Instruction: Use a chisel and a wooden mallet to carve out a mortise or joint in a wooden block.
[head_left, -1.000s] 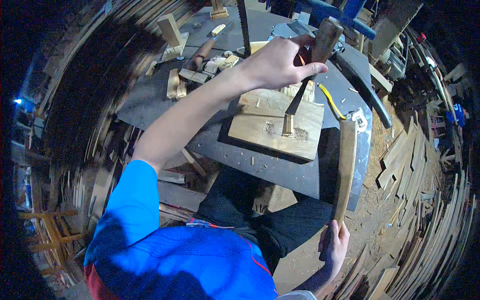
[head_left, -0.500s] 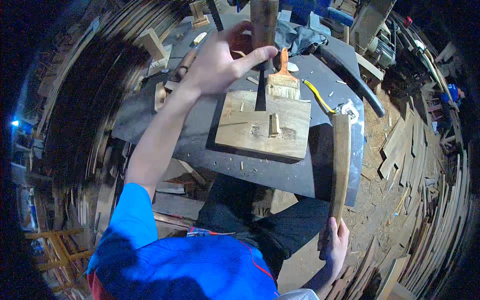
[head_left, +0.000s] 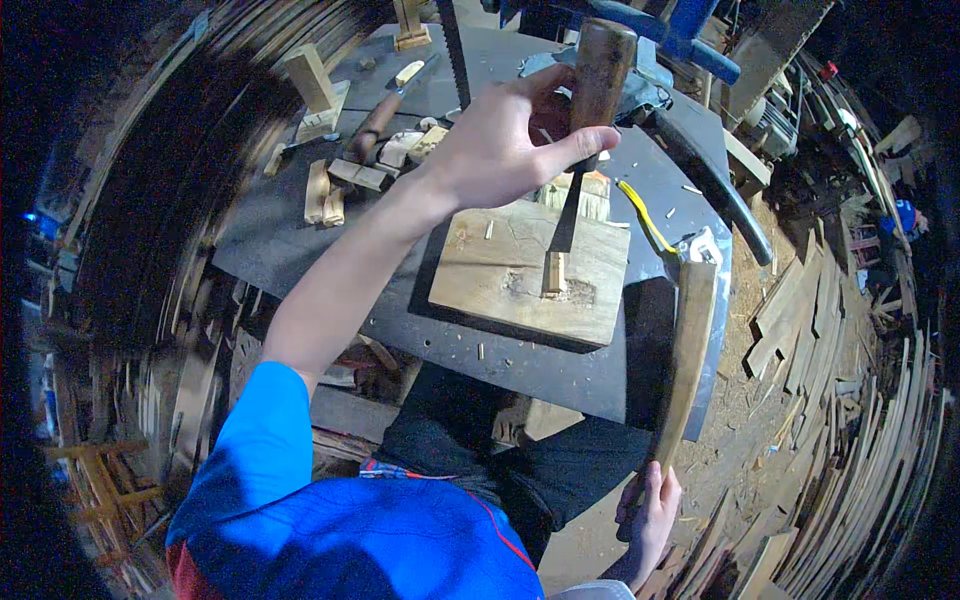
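Observation:
My left hand is closed round the dark wooden handle of a chisel, held upright with its blade downward. The blade's lower end meets, or hangs just above, a small wooden peg that stands up from a thick wooden board; I cannot tell if they touch. Low on the right, my right hand grips the lower end of a long wooden bar, which rises past the table's right edge. Behind the chisel lies a paintbrush, its handle hidden by my left hand.
On the dark table lie a black curved bar, a yellow strip beside a white piece, a saw, a wooden-handled tool and several wood offcuts. Boards and shavings cover the floor at right.
The chisel has moved right and toward me, from the board behind the peg to the peg itself. The view has shifted slightly. The wooden bar is still in my right hand.

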